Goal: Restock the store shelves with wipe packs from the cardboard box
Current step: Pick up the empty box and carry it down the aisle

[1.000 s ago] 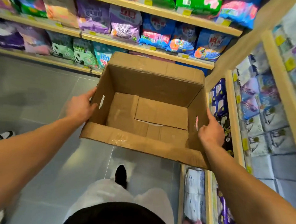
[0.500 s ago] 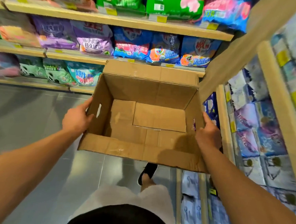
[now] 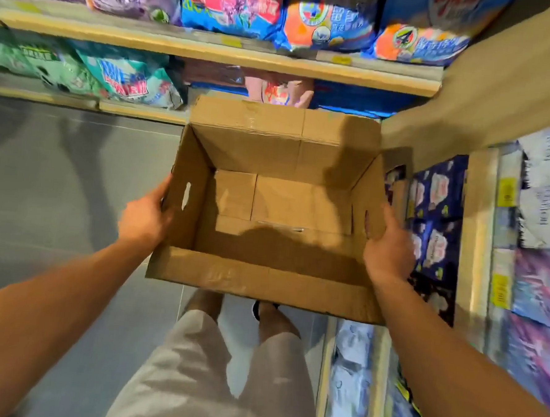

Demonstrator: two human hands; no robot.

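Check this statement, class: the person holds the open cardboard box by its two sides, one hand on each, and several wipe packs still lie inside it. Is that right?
Not quite. The head view shows the cardboard box empty, only its bare bottom flaps visible. The rest holds: left hand and right hand each hold one side.

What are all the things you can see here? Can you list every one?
cardboard box: one, brown, open and empty, held up in the middle above the floor
detergent bags: several, blue, purple and green, on the wooden shelves straight ahead
dark blue packs: a few, with pale pictures, on the shelf beside the box on the right
pale packs: many, white, blue and purple, further right, blurred
price tags: a few, yellow, on shelf edges
floor: grey tiles, on the left
shorts: light beige, at the bottom
left hand: holds the box's left wall
right hand: holds the box's right wall
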